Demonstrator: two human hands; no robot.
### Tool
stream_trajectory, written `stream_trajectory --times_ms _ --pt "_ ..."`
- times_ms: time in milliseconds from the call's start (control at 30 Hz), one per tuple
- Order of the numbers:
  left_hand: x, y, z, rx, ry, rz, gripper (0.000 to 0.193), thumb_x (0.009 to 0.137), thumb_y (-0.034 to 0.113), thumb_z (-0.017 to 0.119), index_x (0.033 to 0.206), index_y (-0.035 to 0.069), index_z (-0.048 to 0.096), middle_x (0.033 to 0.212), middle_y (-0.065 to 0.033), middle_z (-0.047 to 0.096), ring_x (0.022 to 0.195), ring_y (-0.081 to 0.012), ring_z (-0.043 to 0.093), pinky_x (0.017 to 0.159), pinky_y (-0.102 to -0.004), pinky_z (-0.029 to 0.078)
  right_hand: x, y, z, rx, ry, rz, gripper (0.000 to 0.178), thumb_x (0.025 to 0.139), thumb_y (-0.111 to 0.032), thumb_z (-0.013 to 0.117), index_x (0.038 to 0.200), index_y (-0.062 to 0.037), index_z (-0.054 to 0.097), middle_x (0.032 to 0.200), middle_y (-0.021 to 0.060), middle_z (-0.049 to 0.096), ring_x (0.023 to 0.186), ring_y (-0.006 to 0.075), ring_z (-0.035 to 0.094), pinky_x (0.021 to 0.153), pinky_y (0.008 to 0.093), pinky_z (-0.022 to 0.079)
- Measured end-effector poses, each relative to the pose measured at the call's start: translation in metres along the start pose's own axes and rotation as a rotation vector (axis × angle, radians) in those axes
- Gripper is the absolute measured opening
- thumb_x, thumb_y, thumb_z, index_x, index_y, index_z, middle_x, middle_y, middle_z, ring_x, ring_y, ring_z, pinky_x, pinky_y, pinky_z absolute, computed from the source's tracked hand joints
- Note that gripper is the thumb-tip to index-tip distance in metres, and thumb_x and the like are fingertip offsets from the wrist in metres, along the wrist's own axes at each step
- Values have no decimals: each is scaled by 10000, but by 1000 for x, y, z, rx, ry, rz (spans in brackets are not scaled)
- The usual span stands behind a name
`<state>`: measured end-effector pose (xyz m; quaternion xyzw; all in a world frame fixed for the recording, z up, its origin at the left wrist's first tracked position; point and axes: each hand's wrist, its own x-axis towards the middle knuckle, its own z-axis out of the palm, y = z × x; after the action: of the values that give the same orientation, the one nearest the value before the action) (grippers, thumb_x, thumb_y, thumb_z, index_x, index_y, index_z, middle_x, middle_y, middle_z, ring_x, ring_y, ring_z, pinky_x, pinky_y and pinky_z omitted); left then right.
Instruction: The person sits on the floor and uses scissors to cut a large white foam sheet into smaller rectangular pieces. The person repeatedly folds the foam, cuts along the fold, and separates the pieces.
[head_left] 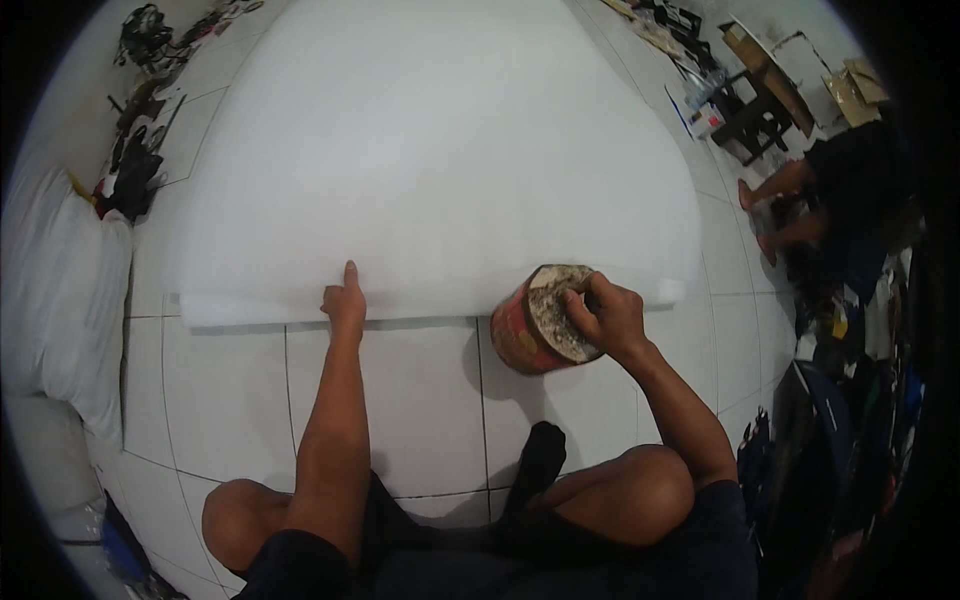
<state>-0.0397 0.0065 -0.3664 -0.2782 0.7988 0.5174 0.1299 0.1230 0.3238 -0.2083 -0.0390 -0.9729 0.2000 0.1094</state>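
A large white soft sheet (430,150), possibly foam or padded wrap, spreads over the tiled floor in front of me. My left hand (345,300) rests on its near edge. One finger points forward along the sheet and another bends to the left; the rest are hidden. Further right, my right hand (608,315) grips the rim of a red and dark round can (515,330). The can is tilted, its top toward the right. A rough, grey-beige hardened filling (552,310) shows inside. It stands by the sheet's near edge, partly over it.
White stuffed sacks (65,290) line the left side. Another person's legs (785,210) show at the right, near a dark stool (745,120) and cardboard boxes (855,90). Dark bags (820,420) and clutter lie at the lower right. My knees (640,495) are bent close below the can.
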Motion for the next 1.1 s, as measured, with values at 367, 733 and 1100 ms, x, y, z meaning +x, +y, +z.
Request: stream_trajectory --times_ms 367,733,1100 --pt "34 -38 14 204 105 198 884 875 556 558 1169 -260 388 1255 -390 442 1246 -431 374 1110 -431 205 -54 20 56 -27 -134 -58 294 845 -372 614 770 -100 533 605 102 593 541 310 593 480 436 462" --pt "55 -77 27 406 234 318 959 861 625 518 1201 -266 408 1301 -340 461 1245 -421 396 1134 -469 47 -36 39 39 198 -300 27 569 780 -613 611 1001 -91 553 788 143 648 765 354 635 661 465 494" --pt "45 -75 35 345 278 316 755 880 528 577 1178 -163 523 1258 -305 500 1218 -352 401 1091 -412 236 -14 343 -4 -259 -101 1055 690 786 -557 649 1243 -52 541 1189 135 560 1140 305 527 934 486 411"
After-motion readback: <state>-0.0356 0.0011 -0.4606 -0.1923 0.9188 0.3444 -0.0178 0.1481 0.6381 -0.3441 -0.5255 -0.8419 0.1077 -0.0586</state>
